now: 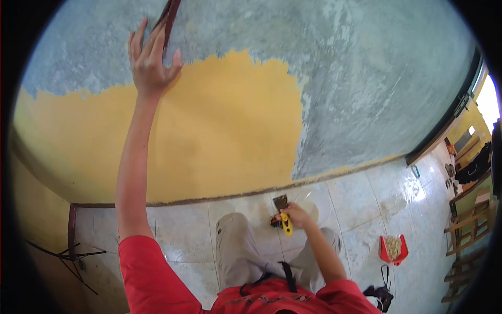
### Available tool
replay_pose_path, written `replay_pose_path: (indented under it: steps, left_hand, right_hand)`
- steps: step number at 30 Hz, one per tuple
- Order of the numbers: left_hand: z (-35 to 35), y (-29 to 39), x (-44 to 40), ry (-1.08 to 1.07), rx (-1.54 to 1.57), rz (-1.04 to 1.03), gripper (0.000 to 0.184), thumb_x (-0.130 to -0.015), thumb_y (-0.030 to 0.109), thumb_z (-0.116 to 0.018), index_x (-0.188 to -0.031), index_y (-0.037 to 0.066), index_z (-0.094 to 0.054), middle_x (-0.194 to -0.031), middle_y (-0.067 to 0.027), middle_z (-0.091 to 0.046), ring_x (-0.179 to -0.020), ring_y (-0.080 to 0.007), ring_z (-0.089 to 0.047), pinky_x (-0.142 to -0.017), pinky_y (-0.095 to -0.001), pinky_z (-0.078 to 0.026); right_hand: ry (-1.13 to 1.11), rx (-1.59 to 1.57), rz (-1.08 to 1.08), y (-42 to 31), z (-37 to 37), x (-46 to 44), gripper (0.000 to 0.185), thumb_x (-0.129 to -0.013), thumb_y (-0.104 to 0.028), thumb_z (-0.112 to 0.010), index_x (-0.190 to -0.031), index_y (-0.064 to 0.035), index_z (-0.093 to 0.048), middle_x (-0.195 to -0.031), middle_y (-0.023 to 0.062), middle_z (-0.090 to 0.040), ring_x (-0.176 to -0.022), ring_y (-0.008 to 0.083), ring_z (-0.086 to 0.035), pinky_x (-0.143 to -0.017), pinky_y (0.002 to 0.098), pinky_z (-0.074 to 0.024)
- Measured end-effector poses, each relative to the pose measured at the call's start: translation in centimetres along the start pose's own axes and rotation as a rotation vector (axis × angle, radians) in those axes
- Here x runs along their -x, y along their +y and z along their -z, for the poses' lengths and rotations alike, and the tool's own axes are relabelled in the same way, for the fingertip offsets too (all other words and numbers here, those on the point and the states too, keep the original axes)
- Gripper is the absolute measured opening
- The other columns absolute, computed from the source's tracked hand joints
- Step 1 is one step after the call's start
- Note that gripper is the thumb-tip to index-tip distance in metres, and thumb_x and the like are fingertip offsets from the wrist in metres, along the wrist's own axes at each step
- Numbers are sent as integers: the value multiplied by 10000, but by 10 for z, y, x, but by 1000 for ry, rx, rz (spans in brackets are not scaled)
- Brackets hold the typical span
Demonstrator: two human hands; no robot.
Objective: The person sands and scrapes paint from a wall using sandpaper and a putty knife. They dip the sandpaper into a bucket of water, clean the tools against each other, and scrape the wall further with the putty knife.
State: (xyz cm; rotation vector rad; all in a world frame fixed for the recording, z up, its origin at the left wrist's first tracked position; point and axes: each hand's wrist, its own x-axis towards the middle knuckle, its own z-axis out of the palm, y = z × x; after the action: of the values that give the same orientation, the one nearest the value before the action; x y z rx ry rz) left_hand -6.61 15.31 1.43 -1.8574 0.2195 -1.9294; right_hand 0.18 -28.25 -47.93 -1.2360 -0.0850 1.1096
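My left hand (pixel 151 65) is raised against the wall with its fingers spread, at the upper edge of the yellow paint (pixel 225 125). A dark reddish strip (pixel 170 23) passes by its fingertips; whether the fingers touch it is unclear. Low in front of me, my right hand (pixel 297 215) is closed on a scraper (pixel 286 222) with a yellow and black handle. Its dark, wide blade points toward the wall base, away from the wall surface. Grey bare wall (pixel 366 89) surrounds the yellow area above and at the right.
A red dustpan (pixel 401 257) holding pale debris lies on the tiled floor (pixel 361 230) at the right. A black item (pixel 380 295) lies below it. Wooden frames (pixel 468 225) stand at the far right, near a doorway. Thin black metal legs (pixel 65 256) stand at the left.
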Motion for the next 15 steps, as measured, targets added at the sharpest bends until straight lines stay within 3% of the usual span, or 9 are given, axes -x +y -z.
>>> replay_pose_path:
  steps: [3, 5, 9, 10, 12, 14, 15]
  left_hand:
    - [-2, -1, 1, -5, -15, -10, 507, -857, 328, -585, -1286, 70, -664, -1347, -57, -668, -1407, -354, -481, -1163, -576, -308]
    - [0, -3, 0, -20, -14, -12, 506, -858, 328, -580, -1284, 68, -664, -1348, -59, -667, -1408, -353, -481, -1164, -575, -306]
    - [-3, -4, 3, -3, -1, -30, 505, -854, 321, -574, -1281, 66, -666, -1344, -59, -671, -1409, -351, -481, -1165, -569, -305]
    - [-4, -5, 2, 14, -9, -47, 503, -853, 317, -572, -1279, 67, -667, -1340, -58, -673, -1408, -351, -482, -1164, -565, -306]
    - [-5, -5, 2, -14, -4, -35, 520, -836, 298, -568, -1295, 71, -658, -1367, -46, -658, -1441, -347, -443, -1181, -563, -280]
    - [-7, -6, -1, 73, -58, -90, 465, -894, 381, -584, -1208, 58, -700, -1209, -84, -727, -1271, -348, -598, -1092, -532, -391]
    - [-6, -6, -2, 64, -70, -86, 465, -894, 381, -584, -1208, 58, -700, -1209, -84, -727, -1271, -348, -598, -1092, -532, -391]
  right_hand:
    - [28, -98, 132, -69, -67, 34, 286, -1024, -85, -560, -1302, -47, -507, -1019, 112, -679, -765, 218, -686, -672, 364, -596]
    - [35, 87, 306, -153, -113, 62, 290, -1034, -115, -556, -1313, -50, -517, -1014, 81, -670, -751, 180, -676, -645, 332, -580]
    - [-218, 178, 826, -311, -174, 84, 166, -1052, -175, -558, -1152, -43, -549, -941, 68, -677, -654, 146, -644, -556, 302, -522]
    - [-170, 156, 859, -345, -185, 85, 175, -1046, -193, -580, -1127, -41, -550, -940, 76, -680, -652, 155, -648, -543, 302, -525]
    - [-134, 132, 877, -364, -187, 77, 190, -1039, -211, -603, -1102, -39, -550, -939, 85, -682, -650, 164, -652, -530, 303, -528]
    - [40, 243, 903, -356, -167, 55, 197, -1035, -225, -613, -1078, -39, -563, -876, 95, -683, -602, 172, -644, -502, 307, -516]
    - [3, 197, 876, -327, -153, 44, 217, -1026, -239, -630, -1054, -32, -570, -819, 103, -676, -556, 175, -632, -482, 311, -511]
